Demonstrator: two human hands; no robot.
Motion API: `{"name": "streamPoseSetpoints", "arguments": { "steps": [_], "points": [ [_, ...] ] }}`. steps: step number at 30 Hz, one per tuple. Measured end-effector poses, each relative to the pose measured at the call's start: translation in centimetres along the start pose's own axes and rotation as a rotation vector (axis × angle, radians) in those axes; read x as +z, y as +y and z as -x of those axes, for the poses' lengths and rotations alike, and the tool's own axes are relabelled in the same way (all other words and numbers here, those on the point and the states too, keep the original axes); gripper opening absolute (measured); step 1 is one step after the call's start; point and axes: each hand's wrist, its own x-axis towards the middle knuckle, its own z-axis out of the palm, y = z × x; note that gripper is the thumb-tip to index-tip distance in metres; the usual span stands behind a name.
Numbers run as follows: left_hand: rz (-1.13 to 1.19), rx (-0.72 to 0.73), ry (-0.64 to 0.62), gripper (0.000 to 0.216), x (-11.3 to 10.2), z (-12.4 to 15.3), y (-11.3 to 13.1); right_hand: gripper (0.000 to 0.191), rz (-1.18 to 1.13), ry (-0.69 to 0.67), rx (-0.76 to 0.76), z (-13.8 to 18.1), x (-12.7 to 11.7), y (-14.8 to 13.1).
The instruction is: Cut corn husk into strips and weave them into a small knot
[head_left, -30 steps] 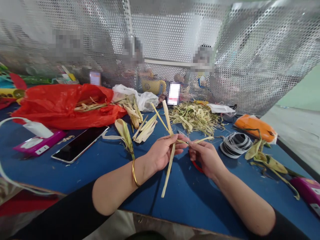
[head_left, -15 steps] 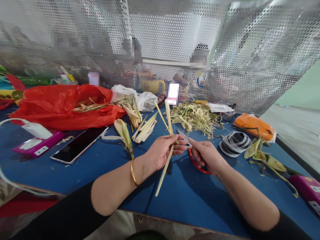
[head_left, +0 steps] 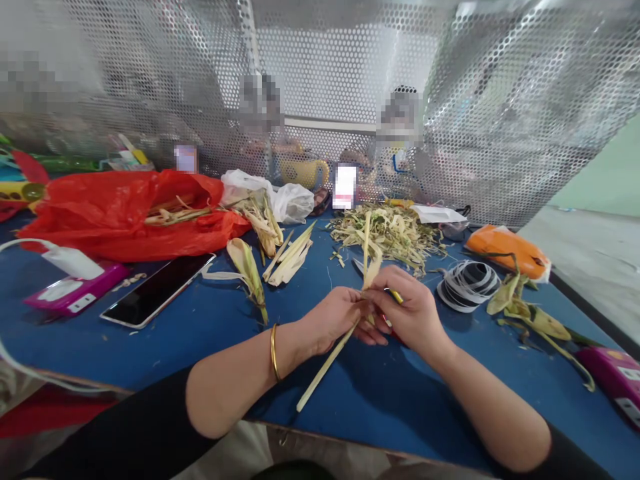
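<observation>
- Close by, the left hand (head_left: 340, 320) and right hand (head_left: 406, 308) meet above the blue tabletop (head_left: 390, 393); fingers of both are pinched shut on a long pale-yellow dried leaf strip (head_left: 325, 368);
- seemingly a fold is being worked at that pinch; bending the upright end calls for a firm hold;
- farther off lies a heap of straw-coloured leaf shreds (head_left: 387, 233).

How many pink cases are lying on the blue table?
2. One pink case lies at the left, beside the black phone; the other lies at the right edge, partly cut off. More may be hidden under the red bag.
</observation>
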Motion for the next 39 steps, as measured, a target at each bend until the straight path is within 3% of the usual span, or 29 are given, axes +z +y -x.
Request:
{"name": "streamPoseSetpoints", "arguments": {
  "steps": [4, 9, 11, 15, 20, 23, 27, 30, 35, 37, 39],
  "points": [
    [-0.109, -0.004, -0.005, 0.023, 0.5, 0.3, 0.1, 0.007, 0.084, 0.105, -0.079, -0.2, 0.4, -0.2],
    [-0.102, -0.062, -0.060, 0.031, 0.6, 0.2, 0.0, 0.007, -0.098, 0.012, 0.262, -0.2, 0.5, -0.1],
    [-0.047, -0.061, -0.074, 0.032, 0.3, 0.1, 0.2, 0.010, -0.147, 0.068, 0.380, -0.2, 0.3, -0.1],
    [0.072, -0.049, -0.036, 0.026, -0.4, 0.1, 1.1, 0.010, -0.146, 0.255, 0.399, -0.2, -0.2, -0.4],
    [0.177, -0.089, 0.022, 0.026, -0.9, 0.3, 1.6, 0.010, -0.146, 0.320, 0.411, -0.2, -0.1, -0.7],
    [0.181, -0.112, -0.016, 0.024, -1.3, 0.3, 1.3, 0.017, -0.282, 0.287, 0.530, -0.2, 0.1, 0.0],
    [0.149, -0.149, -0.024, 0.022, -1.5, 0.2, 1.1, 0.025, -0.433, 0.088, 0.700, -0.4, -0.2, 1.5],
    [0.134, -0.172, 0.003, 0.024, -1.4, 0.1, 1.2, 0.021, -0.165, 0.074, 0.583, -0.5, -0.8, 1.6],
    [0.054, -0.137, 0.022, 0.024, -0.8, 0.1, 0.8, 0.021, 0.295, 0.151, 0.146, -0.5, -1.1, 0.0],
    [0.010, -0.110, -0.001, 0.024, -0.2, 0.1, 0.3, 0.020, 0.364, 0.115, 0.087, -0.5, -0.7, -0.5],
    [-0.027, -0.106, -0.008, 0.026, 0.4, 0.2, -0.2, 0.018, 0.317, 0.021, 0.129, -0.5, 0.0, -1.0]
  ]
}}
